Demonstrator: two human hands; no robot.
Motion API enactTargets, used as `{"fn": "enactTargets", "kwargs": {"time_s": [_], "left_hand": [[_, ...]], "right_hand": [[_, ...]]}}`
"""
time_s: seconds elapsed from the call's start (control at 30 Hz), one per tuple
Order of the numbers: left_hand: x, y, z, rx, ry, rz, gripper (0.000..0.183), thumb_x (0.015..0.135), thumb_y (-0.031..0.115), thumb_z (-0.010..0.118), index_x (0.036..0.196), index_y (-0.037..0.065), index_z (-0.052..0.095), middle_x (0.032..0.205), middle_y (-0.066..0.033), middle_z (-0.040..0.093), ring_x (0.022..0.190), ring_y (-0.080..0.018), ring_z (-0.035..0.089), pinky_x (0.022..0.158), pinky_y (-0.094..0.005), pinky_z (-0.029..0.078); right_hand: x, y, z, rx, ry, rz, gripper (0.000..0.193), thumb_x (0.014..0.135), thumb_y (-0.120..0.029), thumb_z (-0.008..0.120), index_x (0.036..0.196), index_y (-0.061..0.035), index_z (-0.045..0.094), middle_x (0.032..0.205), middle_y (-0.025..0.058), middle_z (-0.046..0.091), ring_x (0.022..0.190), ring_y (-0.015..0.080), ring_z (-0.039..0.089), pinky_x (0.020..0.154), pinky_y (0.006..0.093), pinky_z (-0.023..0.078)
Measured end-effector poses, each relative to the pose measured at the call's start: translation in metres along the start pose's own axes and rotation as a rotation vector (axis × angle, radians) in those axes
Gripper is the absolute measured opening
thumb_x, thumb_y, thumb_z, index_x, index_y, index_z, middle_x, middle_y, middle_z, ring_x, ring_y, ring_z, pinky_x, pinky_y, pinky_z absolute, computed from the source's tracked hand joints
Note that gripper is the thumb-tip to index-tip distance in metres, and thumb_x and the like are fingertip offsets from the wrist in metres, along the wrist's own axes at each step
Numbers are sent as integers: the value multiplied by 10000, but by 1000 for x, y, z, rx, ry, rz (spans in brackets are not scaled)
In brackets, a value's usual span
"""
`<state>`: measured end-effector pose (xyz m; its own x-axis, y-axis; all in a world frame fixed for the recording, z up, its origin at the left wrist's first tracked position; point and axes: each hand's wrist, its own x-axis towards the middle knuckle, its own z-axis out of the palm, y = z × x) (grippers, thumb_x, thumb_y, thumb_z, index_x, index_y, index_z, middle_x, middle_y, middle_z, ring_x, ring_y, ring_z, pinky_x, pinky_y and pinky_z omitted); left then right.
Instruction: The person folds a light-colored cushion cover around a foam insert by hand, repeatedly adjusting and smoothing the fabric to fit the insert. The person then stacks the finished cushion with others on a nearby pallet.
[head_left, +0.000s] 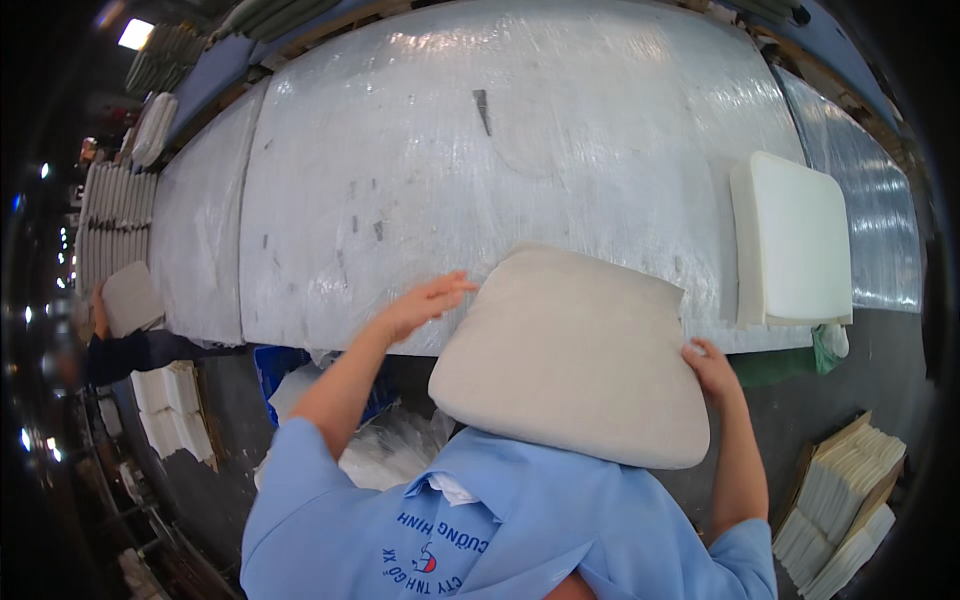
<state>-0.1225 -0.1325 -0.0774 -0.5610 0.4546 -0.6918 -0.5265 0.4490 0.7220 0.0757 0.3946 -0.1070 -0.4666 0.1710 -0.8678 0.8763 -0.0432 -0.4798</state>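
Note:
A beige fabric-covered seat cushion (580,350) leans over the table's near edge, its lower side against my blue shirt. Its shape is a rounded trapezoid, with a squared corner at the upper right. My left hand (430,303) is open beside the cushion's upper left edge, fingers stretched toward it. At the right edge, my right hand (712,368) grips the cushion's side, with its fingertips by the upper right corner. The underside of the cushion is hidden.
The wide table (400,150) is wrapped in clear film. White foam pads (800,240) lie at its right end. A blue crate (275,372) and clear plastic bags (395,447) are below on the left. Stacked pads (840,500) stand lower right. Another person's arm (120,352) is far left.

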Motion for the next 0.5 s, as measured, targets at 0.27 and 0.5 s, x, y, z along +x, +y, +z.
{"fn": "enactTargets", "kwargs": {"time_s": [0.27, 0.5], "left_hand": [[-45, 70, 49, -947, 98, 386, 422, 1027, 331, 552, 1168, -28, 724, 1266, -161, 682, 1241, -259, 602, 1106, -393, 443], [-31, 241, 25, -554, 361, 770, 365, 1005, 287, 552, 871, 0, 735, 1033, -123, 724, 995, -229, 638, 924, -379, 492]], "right_hand": [[-66, -14, 51, 719, -252, -27, 563, 1030, -438, 599, 1346, 27, 620, 1194, 167, 733, 942, 279, 746, 829, 371, 610], [-31, -42, 107, 630, -459, -394, 510, 1082, -418, 522, 1322, 17, 635, 1158, 166, 742, 969, 246, 748, 832, 377, 617]]}}
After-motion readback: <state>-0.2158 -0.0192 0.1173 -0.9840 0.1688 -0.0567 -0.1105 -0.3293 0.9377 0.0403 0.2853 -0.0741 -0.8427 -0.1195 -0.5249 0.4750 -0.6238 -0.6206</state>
